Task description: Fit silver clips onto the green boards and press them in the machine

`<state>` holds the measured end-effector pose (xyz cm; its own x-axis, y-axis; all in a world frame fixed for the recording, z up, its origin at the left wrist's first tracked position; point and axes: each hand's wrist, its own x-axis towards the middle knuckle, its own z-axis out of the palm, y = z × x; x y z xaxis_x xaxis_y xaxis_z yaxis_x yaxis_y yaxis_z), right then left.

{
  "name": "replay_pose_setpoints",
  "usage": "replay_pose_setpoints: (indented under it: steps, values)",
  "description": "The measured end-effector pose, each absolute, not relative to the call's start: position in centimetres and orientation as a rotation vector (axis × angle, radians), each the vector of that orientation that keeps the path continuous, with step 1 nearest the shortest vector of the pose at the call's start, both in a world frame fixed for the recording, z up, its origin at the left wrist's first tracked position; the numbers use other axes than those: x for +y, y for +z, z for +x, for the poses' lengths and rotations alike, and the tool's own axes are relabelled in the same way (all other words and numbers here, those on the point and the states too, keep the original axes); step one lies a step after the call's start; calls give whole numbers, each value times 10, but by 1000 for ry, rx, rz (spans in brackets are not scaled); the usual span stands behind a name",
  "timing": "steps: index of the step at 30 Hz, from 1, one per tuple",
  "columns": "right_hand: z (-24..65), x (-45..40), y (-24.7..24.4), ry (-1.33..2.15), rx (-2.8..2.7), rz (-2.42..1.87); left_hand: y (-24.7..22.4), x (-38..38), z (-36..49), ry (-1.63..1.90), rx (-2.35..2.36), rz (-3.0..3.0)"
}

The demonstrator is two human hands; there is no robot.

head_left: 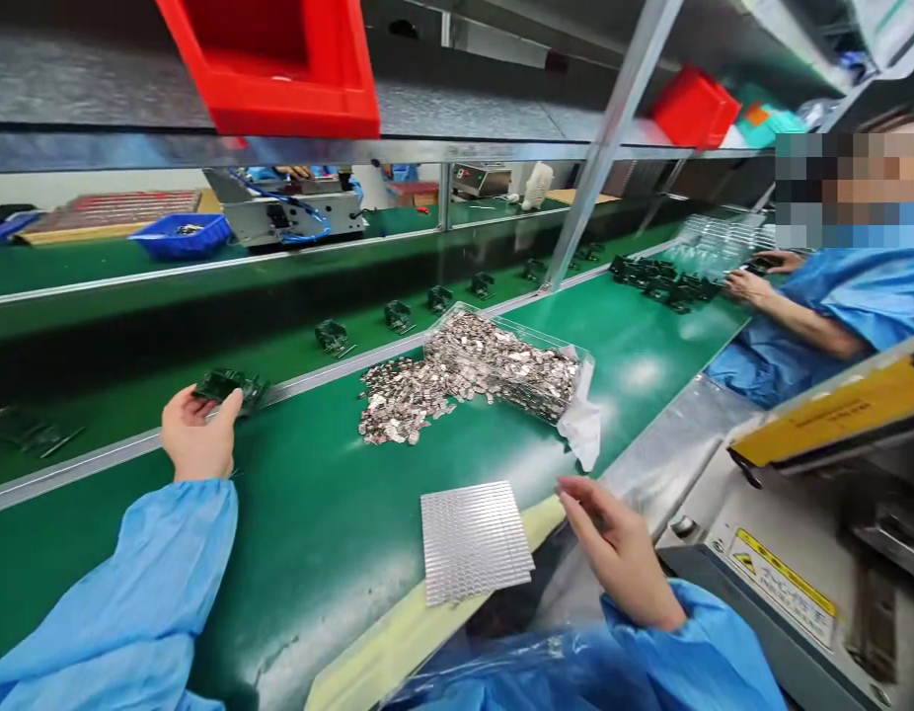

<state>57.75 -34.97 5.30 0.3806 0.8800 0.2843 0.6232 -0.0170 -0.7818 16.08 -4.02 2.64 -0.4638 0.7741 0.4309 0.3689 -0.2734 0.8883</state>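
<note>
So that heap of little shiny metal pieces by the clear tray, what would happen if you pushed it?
The heap of metal pieces would probably scatter rather than move as one: the pieces lie loose and already spill out of the clear tray. Being small, flat and shiny, they would likely slide easily on the smooth green belt and be fiddly to pinch singly.

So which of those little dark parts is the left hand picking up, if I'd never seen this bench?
Start at the green table and follow the metal rail along its far edge toward the left. There the left hand grips a dark green part lying across that rail. Its neighbours sit spaced out along the green belt beyond; this is the only one with fingers on it.
</note>
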Motion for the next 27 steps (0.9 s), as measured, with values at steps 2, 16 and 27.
replay_pose_setpoints:
  steps: [2,16,27]
  values:
    - [566,-320,57,417,-1427,-1749,17,-20,147,1816,1763,1318]
    - [565,-237,32,217,-1578,-1916,16,20,132,1375,1745,1691]
    - [586,-176,6,-233,-1622,-1964,29,-46,-47,1068,2559,1385]
